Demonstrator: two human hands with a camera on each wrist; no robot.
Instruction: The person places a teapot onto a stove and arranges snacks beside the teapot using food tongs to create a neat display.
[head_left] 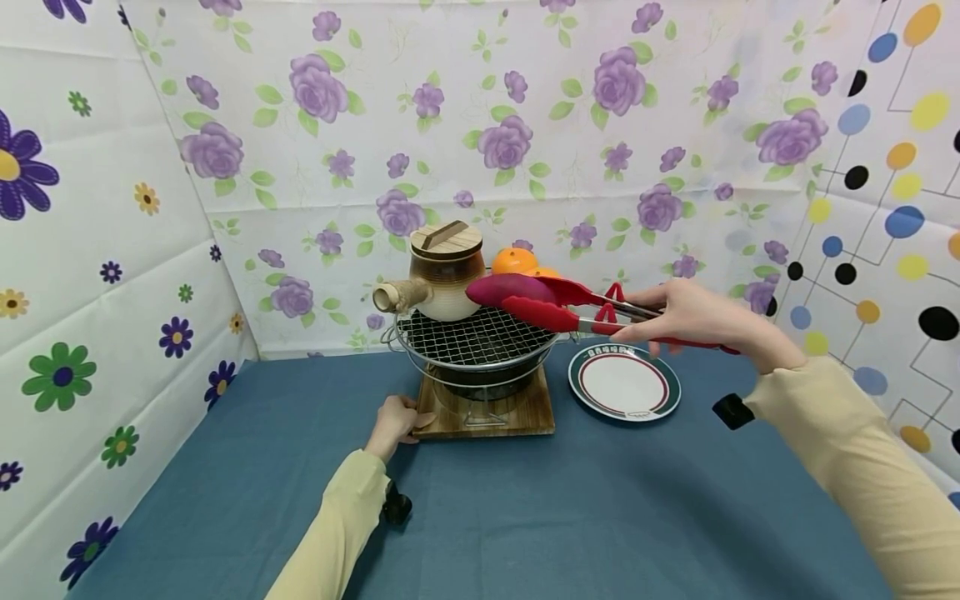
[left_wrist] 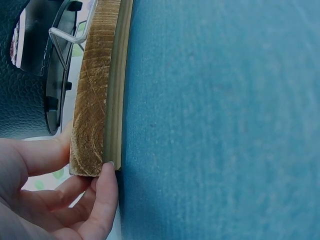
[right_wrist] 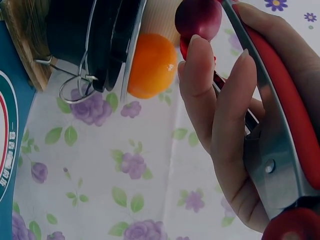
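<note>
My right hand [head_left: 693, 315] holds red-and-steel tongs [head_left: 542, 314], whose red tips clasp a purple sweet potato [head_left: 510, 288] above the right part of a round wire grill rack [head_left: 468, 337]. Down at the left front corner of a wooden board [head_left: 531, 410], my left hand [head_left: 393, 422] grips the edge. In the left wrist view the thumb lies on the upper side of the board [left_wrist: 90, 105] and a finger touches its lower edge. The dark brazier [left_wrist: 25, 105] stands on this board. Behind the sweet potato are oranges [head_left: 513, 260], partly hidden.
On the rack's left stands a brown-and-cream clay teapot [head_left: 450, 292] with a wooden lid, its handle [head_left: 401, 295] jutting left. A white plate [head_left: 624, 382] with a green rim lies right of the board on the blue tablecloth [head_left: 570, 508]. Flowered cloth [head_left: 450, 108] hangs behind.
</note>
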